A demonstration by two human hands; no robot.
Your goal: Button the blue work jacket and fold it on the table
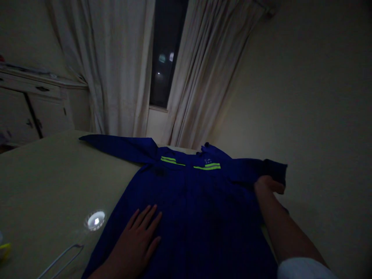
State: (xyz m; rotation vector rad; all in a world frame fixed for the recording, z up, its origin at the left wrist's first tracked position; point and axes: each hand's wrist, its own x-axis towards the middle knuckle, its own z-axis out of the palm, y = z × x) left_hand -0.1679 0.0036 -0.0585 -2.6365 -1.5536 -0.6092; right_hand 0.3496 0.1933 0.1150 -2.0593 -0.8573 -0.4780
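Note:
A dark blue work jacket (188,193) with bright yellow-green stripes lies spread on a pale bed (43,182), collar toward the window. My left hand (139,236) rests flat on the jacket's lower left part, fingers stretched out. My right hand (269,184) reaches to the right sleeve and is closed on the sleeve's cuff (276,170), which is lifted slightly at the bed's right edge. The left sleeve (116,145) stretches out toward the far left.
A small round glowing object (95,220) lies on the bed beside the jacket. A wire hanger (62,259) sits near the lower left. A white cabinet (35,108) stands at the left, curtains (122,66) and a dark window (165,54) behind, a bare wall (314,97) at the right.

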